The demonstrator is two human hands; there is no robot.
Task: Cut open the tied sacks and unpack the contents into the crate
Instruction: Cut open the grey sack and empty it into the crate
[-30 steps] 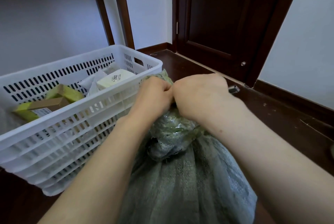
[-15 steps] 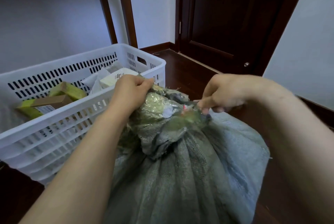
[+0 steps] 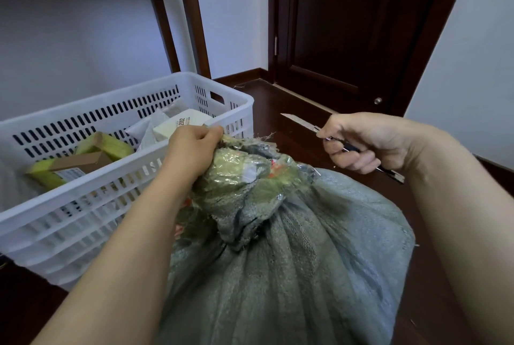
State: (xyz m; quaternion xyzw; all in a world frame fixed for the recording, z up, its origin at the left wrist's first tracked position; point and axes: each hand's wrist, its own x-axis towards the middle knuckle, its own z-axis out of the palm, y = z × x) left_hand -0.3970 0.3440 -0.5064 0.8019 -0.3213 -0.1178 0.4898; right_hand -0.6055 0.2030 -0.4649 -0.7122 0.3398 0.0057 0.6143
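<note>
My left hand (image 3: 192,150) grips the bunched neck of the grey woven sack (image 3: 292,275), which stands between my forearms, just beside the white crate (image 3: 111,177). My right hand (image 3: 361,144) is closed around 1 utility knife (image 3: 299,120), its blade extended and clear of the neck. Surface: dark wooden floor (image 3: 278,99), with a dark door (image 3: 347,24) ahead.

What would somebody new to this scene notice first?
The bare blade of the knife stands out at the right, gripped in the right hand and held clear of the sack. That big grey sack fills the middle foreground, its taped neck gripped by the left hand. On the left, a white crate holds a few boxes.
</note>
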